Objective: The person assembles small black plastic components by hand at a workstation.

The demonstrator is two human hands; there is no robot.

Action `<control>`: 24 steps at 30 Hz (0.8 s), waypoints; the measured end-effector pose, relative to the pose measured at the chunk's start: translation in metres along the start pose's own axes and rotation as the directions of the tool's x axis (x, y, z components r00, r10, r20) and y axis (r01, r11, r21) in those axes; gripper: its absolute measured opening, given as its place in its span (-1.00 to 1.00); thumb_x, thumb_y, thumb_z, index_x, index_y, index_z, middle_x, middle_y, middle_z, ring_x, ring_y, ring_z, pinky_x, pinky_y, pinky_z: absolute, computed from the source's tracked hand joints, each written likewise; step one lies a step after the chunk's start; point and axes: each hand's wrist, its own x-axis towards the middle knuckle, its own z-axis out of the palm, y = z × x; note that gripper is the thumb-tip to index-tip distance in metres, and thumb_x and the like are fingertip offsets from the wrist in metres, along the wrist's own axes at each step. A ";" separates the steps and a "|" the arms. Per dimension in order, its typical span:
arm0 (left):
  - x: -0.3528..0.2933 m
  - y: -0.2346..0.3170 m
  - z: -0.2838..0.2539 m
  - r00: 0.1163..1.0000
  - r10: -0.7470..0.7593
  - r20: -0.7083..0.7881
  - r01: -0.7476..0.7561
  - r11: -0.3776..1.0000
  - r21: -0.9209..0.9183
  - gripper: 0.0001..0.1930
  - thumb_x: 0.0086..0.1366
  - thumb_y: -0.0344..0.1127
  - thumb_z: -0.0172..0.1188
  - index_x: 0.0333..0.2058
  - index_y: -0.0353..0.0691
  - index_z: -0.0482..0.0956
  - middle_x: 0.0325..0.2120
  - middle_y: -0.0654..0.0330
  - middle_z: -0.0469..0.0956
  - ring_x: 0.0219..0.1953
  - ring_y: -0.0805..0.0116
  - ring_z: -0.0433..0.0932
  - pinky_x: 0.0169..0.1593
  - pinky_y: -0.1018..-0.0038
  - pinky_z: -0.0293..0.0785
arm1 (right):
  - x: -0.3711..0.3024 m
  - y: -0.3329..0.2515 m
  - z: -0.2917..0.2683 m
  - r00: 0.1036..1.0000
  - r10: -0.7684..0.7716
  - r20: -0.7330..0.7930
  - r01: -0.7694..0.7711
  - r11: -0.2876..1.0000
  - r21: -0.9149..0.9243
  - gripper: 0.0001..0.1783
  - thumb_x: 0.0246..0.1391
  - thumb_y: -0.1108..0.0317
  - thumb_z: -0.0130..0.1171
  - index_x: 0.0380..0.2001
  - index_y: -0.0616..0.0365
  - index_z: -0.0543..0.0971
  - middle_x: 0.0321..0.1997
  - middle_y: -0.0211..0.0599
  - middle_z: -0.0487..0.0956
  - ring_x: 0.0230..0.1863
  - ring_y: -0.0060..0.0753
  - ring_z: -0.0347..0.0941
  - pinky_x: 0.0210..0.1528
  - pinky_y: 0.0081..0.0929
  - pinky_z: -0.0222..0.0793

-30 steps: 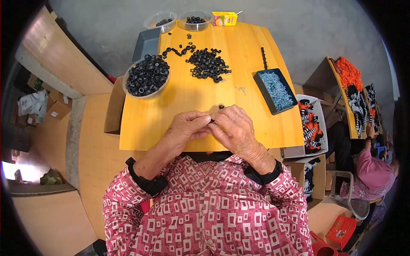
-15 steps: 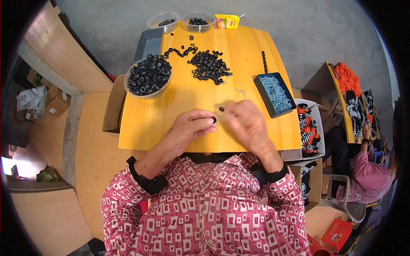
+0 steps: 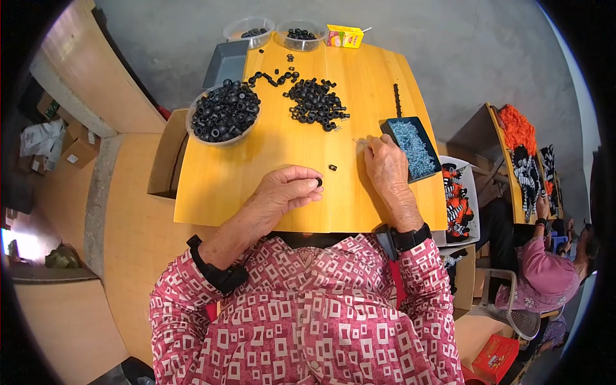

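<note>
My left hand (image 3: 285, 192) is over the near part of the table, pinching a black bead (image 3: 319, 183) between thumb and fingertips. To its right, my right hand (image 3: 388, 165) rests beside a black tray (image 3: 399, 155) of small blue pieces (image 3: 414, 147). Its fingers are bent together down at the tabletop, and whatever they may hold is hidden. A small black bead (image 3: 332, 167) lies alone on the table between my hands. Farther back spreads a pile of black beads (image 3: 316, 102), with a clear bowl (image 3: 205, 137) heaped with black beads to its left.
At the back stand a grey tray (image 3: 221, 67), two clear tubs (image 3: 237, 31) with black pieces, and a yellow drink carton (image 3: 345, 36). A thin black spiral rod (image 3: 397, 101) lies behind the blue pieces. On the right, a white bin (image 3: 471, 224) holds striped and orange items; a person (image 3: 545, 269) sits beyond.
My right hand has moved right and away from me, from beside the lone bead to the edge of the black tray. The left hand keeps its pinch on the bead.
</note>
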 end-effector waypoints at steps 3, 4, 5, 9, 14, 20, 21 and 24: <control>0.002 -0.001 -0.002 1.000 -0.002 0.006 0.002 1.000 0.004 -0.74 0.34 -0.28 0.20 -0.04 -0.19 0.54 -0.18 0.22 0.61 -0.16 0.50 0.59 -0.06 0.63 0.50 | 0.000 -0.002 -0.004 1.000 -0.014 -0.023 0.015 0.999 0.030 -0.87 0.03 0.39 0.19 -0.47 0.25 0.51 -0.39 -0.05 0.51 -0.30 0.04 0.55 -0.27 -0.16 0.51; 0.001 -0.001 -0.002 1.000 -0.001 0.000 0.001 1.000 0.003 -0.74 0.34 -0.28 0.20 -0.04 -0.19 0.54 -0.18 0.22 0.61 -0.16 0.50 0.59 -0.06 0.63 0.50 | -0.001 -0.004 -0.005 1.000 -0.001 -0.022 0.003 0.997 0.080 -0.88 0.01 0.41 0.20 -0.46 0.24 0.51 -0.40 -0.06 0.51 -0.32 0.04 0.55 -0.29 -0.16 0.51; 0.001 -0.001 -0.002 1.000 0.000 0.004 0.000 1.000 0.000 -0.74 0.34 -0.28 0.20 -0.04 -0.20 0.54 -0.19 0.23 0.61 -0.15 0.50 0.59 -0.06 0.64 0.50 | -0.004 -0.005 -0.006 1.000 0.016 -0.020 -0.013 0.992 0.125 -0.90 -0.01 0.43 0.21 -0.45 0.24 0.51 -0.41 -0.07 0.51 -0.33 0.05 0.54 -0.30 -0.16 0.50; 0.003 -0.003 -0.001 1.000 0.010 0.001 -0.010 1.000 -0.002 -0.76 0.34 -0.31 0.20 -0.06 -0.21 0.54 -0.20 0.24 0.61 -0.15 0.50 0.60 -0.05 0.63 0.51 | -0.010 -0.004 -0.016 0.995 0.023 -0.099 0.007 0.956 0.293 -0.90 -0.03 0.48 0.22 -0.46 0.22 0.49 -0.43 -0.09 0.50 -0.36 0.05 0.53 -0.33 -0.15 0.48; 0.004 -0.006 0.002 1.000 0.001 0.011 -0.001 1.000 -0.029 -0.76 0.33 -0.34 0.21 -0.05 -0.22 0.53 -0.18 0.24 0.60 -0.10 0.46 0.59 -0.02 0.62 0.52 | -0.020 -0.003 -0.012 0.998 -0.054 -0.039 0.064 0.938 0.341 -0.92 -0.03 0.54 0.21 -0.44 0.20 0.52 -0.42 -0.08 0.50 -0.39 0.06 0.51 -0.35 -0.14 0.44; 0.001 -0.004 0.003 0.997 0.022 0.075 -0.012 0.992 -0.129 -0.72 0.32 -0.41 0.21 0.00 -0.26 0.49 -0.10 0.20 0.56 -0.01 0.37 0.58 0.05 0.59 0.53 | -0.028 -0.030 -0.048 0.998 0.013 0.055 -0.045 0.783 0.621 -0.89 -0.03 0.60 0.21 -0.37 0.24 0.56 -0.40 -0.15 0.53 -0.43 -0.21 0.53 -0.38 -0.40 0.45; 0.000 -0.005 0.002 0.993 0.045 0.112 -0.025 0.985 -0.171 -0.71 0.32 -0.42 0.20 0.00 -0.27 0.49 -0.09 0.20 0.55 0.00 0.35 0.58 0.06 0.59 0.53 | -0.031 -0.036 -0.053 1.000 -0.001 0.031 -0.019 0.753 0.658 -0.90 0.01 0.60 0.21 -0.36 0.24 0.58 -0.40 -0.23 0.53 -0.42 -0.41 0.52 -0.38 -0.50 0.44; -0.003 -0.004 0.004 0.991 0.054 0.122 -0.031 0.982 -0.184 -0.71 0.32 -0.43 0.20 0.01 -0.27 0.49 -0.10 0.20 0.55 0.00 0.35 0.58 0.03 0.60 0.55 | -0.035 -0.045 -0.069 0.997 -0.028 0.069 -0.032 0.674 0.738 -0.92 0.03 0.59 0.22 -0.36 0.24 0.58 -0.41 -0.31 0.53 -0.40 -0.49 0.49 -0.34 -0.54 0.43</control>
